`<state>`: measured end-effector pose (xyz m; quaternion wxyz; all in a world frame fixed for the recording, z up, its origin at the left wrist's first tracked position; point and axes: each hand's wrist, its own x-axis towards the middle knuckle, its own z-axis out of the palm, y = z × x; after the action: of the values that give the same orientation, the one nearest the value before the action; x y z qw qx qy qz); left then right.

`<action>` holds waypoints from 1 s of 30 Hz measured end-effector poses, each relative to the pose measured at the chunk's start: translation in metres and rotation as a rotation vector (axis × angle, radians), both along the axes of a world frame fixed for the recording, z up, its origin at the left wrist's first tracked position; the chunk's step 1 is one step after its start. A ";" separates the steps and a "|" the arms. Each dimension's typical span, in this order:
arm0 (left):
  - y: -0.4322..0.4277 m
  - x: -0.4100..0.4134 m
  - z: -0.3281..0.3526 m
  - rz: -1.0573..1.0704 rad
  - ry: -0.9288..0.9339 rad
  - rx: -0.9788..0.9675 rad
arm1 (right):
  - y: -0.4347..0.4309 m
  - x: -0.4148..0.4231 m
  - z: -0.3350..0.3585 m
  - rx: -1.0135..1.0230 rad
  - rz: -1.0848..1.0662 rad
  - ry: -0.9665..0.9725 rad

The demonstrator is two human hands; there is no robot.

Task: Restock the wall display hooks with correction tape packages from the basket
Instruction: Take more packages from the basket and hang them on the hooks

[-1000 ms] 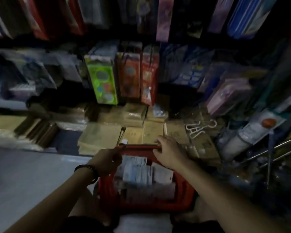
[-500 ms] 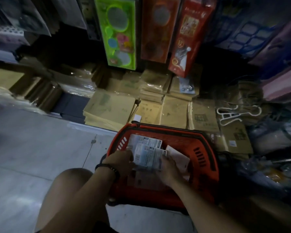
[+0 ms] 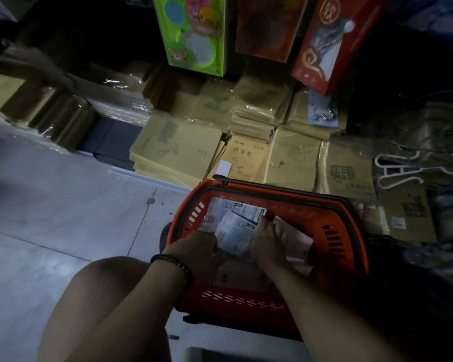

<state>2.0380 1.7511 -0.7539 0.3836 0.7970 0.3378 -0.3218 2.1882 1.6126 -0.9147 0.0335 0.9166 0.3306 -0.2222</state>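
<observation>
1. Head view: a red shopping basket (image 3: 347, 220) stands on the grey floor just in front of the person's bare knee (image 3: 102, 296), hard against stacks of brown exercise books (image 3: 178, 152).
2. The correction tape packages (image 3: 237, 231) lie inside the basket as a loose pale bundle with the printed backs up. Their long axis runs away from the person toward the far rim.
3. The left hand (image 3: 196, 254), with a dark bead bracelet (image 3: 175, 262) at the wrist, sits at the bundle's near-left edge. Its fingers curl down round that edge in a grip.
4. The right hand (image 3: 267, 246) lies along the bundle's right side with its fingers stretched forward to the top corner. Whether it pinches the cards or only steadies them cannot be told.
5. The bundle therefore sits between the two hands, which are a little apart and equally near it. Judged from this, the lift is straight up and forward.
6. No display hook shows here. Only the lower ends of a hanging green toy pack (image 3: 194, 32) and a red boxed item (image 3: 324, 43) show above the books, so the target probably lies higher, out of frame.
7. White plastic hangers (image 3: 400, 168) lie to the right.
</observation>
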 end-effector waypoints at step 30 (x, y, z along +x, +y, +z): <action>0.008 0.005 -0.011 -0.116 -0.021 -0.001 | 0.006 0.021 0.019 0.665 -0.350 0.375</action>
<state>2.0432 1.7595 -0.7644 0.3680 0.8184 0.2870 -0.3353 2.2090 1.6190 -0.8960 -0.3631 0.8635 0.2240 -0.2688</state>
